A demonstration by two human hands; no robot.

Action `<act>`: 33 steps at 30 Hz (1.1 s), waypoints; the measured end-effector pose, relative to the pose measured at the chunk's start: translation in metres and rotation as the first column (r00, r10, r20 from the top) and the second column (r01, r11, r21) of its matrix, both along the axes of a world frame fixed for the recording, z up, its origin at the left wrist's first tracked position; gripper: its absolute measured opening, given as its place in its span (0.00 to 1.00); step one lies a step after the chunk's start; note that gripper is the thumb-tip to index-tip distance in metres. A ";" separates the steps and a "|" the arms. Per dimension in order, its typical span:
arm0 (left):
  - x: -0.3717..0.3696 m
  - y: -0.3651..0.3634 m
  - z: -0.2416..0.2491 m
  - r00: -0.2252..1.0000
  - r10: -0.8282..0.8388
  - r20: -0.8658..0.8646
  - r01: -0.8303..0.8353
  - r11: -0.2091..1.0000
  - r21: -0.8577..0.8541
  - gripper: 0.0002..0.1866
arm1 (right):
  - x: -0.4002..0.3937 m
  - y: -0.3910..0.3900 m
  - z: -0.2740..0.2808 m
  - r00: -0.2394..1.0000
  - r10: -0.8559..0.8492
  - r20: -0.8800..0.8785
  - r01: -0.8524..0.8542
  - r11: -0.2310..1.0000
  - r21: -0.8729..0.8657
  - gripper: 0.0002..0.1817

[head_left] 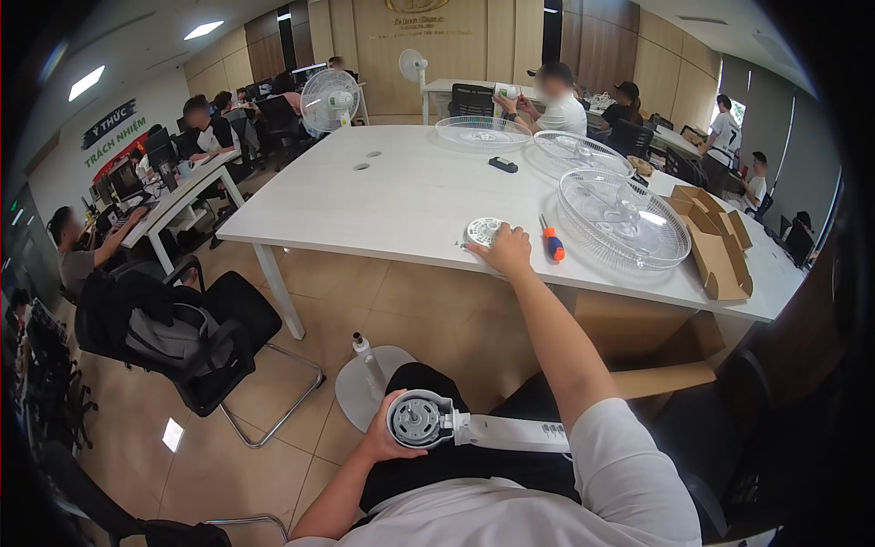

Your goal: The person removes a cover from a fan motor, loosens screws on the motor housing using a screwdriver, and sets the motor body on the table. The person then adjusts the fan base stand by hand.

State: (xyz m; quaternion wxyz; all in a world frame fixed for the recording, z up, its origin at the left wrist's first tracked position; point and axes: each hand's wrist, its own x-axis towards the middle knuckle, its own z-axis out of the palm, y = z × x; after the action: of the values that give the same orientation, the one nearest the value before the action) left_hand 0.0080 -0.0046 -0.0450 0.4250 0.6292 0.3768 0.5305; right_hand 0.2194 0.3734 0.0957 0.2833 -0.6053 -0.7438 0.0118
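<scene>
In the head view, the left hand point(383, 439) is cupping the white fan motor housing point(420, 393), its grip wrapping the near-left side; the grey motor point(407, 422) is facing up, uncovered, with its shaft showing. The white neck point(515, 434) is stretching from the housing across the lap point(506, 467) toward the right sleeve point(620, 451). With only one hand visibly steadying this assembly, a leg shifting or the hand slackening could be tipping it toward the tiled floor point(219, 465), and anything small falling from above could be lodging in the open motor.

The right hand point(507, 248) is touching a round white slotted cover point(484, 230) at the front edge of the tabletop point(365, 201); whether its grip is pinching the cover or merely resting there, I cannot tell. A careless drag could be sweeping the small dark pieces point(462, 244) beside it, possibly screws, over that edge.

The blue-and-orange screwdriver point(553, 244) is lying just right of the hand, where a swinging wrist could be knocking it against the clear fan grille point(624, 219). Below, the stand base point(351, 392) is standing near the legs, its upright pole point(372, 366) risking a kick.
</scene>
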 end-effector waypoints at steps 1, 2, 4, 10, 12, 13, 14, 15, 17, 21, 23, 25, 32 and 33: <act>0.000 0.000 -0.001 1.000 0.013 -0.002 -0.013 1.000 -0.005 0.63 | 0.001 -0.001 0.002 1.000 -0.001 -0.002 0.001 1.000 0.002 0.58; 0.000 -0.001 -0.003 1.000 0.025 -0.003 -0.025 1.000 -0.010 0.63 | 0.002 -0.003 0.003 1.000 0.012 -0.009 -0.012 1.000 -0.011 0.57; -0.002 0.000 -0.008 1.000 0.028 -0.009 -0.028 1.000 -0.001 0.63 | 0.004 -0.007 0.001 1.000 0.023 -0.017 -0.024 1.000 -0.021 0.57; -0.005 0.003 -0.018 0.998 0.047 -0.035 -0.048 0.999 -0.012 0.66 | 0.038 -0.151 0.007 0.772 0.621 -0.134 -0.631 0.774 -0.051 0.42; -0.007 0.003 -0.023 0.998 0.057 0.002 -0.057 0.998 -0.017 0.63 | 0.058 -0.217 -0.012 0.672 0.716 -0.190 -0.727 0.587 -0.356 0.45; -0.008 0.003 -0.022 0.997 0.068 -0.029 -0.069 0.998 -0.013 0.64 | 0.070 -0.243 -0.037 0.591 0.790 -0.162 -0.777 0.503 -0.379 0.50; -0.007 0.003 -0.016 0.998 0.066 -0.023 -0.067 0.998 -0.017 0.64 | 0.079 -0.266 -0.053 0.532 0.842 -0.089 -0.799 0.465 -0.381 0.57; -0.005 0.002 -0.006 0.996 0.078 -0.050 -0.077 0.997 0.015 0.64 | 0.083 -0.288 -0.064 0.553 0.831 -0.058 -0.771 0.484 -0.414 0.59; -0.003 0.003 -0.001 0.994 0.077 -0.082 -0.073 0.996 0.045 0.63 | 0.078 -0.319 -0.073 0.674 0.732 0.097 -0.638 0.643 -0.424 0.50; 0.001 0.006 0.000 0.996 0.079 -0.045 -0.079 0.997 -0.002 0.64 | 0.076 -0.320 -0.080 0.755 0.644 0.127 -0.550 0.726 -0.413 0.39; 0.000 0.013 0.015 0.997 0.057 -0.049 -0.057 0.998 0.001 0.64 | 0.077 -0.311 -0.063 0.745 0.666 0.035 -0.595 0.687 -0.417 0.36; -0.004 0.024 0.036 0.998 0.050 -0.037 -0.050 0.999 0.008 0.64 | 0.075 -0.298 -0.038 0.725 0.689 -0.028 -0.640 0.657 -0.398 0.35; -0.023 0.025 0.169 0.987 0.160 -0.004 -0.160 0.986 0.037 0.62 | 0.058 -0.276 0.075 0.610 0.737 -0.291 -0.788 0.526 -0.320 0.31; -0.027 0.021 0.188 0.977 0.211 0.025 -0.211 0.977 -0.011 0.62 | 0.055 -0.276 0.082 0.590 0.707 -0.389 -0.805 0.480 -0.349 0.30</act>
State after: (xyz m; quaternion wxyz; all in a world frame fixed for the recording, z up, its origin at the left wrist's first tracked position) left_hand -0.0193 0.0168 0.1433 0.3738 0.5769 0.4382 0.5792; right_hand 0.2744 0.0975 0.1780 0.1547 -0.2594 -0.8733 0.3824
